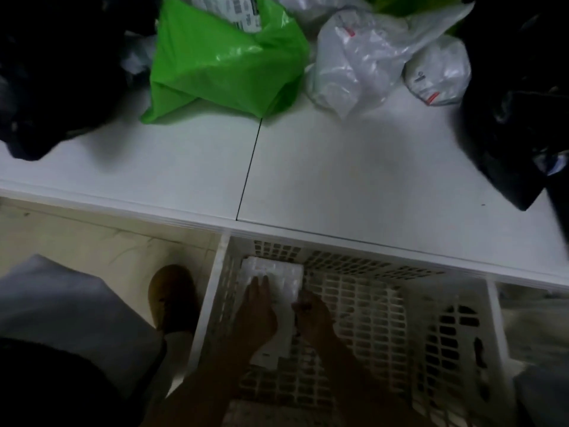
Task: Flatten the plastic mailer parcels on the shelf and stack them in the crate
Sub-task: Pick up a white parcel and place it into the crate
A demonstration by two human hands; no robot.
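Left hand (257, 315) lies flat, fingers straight and together, pressing on a white mailer parcel (277, 283) in the white lattice crate (385, 306). Right hand (312, 318) rests at the parcel's right edge; fingers look curled at that edge, but blur hides whether they pinch it. Parcel lies flat on the crate floor, in the far left corner. Crate stands on the floor, its far rim tucked under the front edge of the white shelf (354, 180). On the shelf, beyond the crate: green mailer (224, 63) far left, crumpled clear-white mailers (369, 57) straight behind, black bags (508, 118) to the right and (55, 72) far left. A brown shoe (172, 297) stands just left of the crate.
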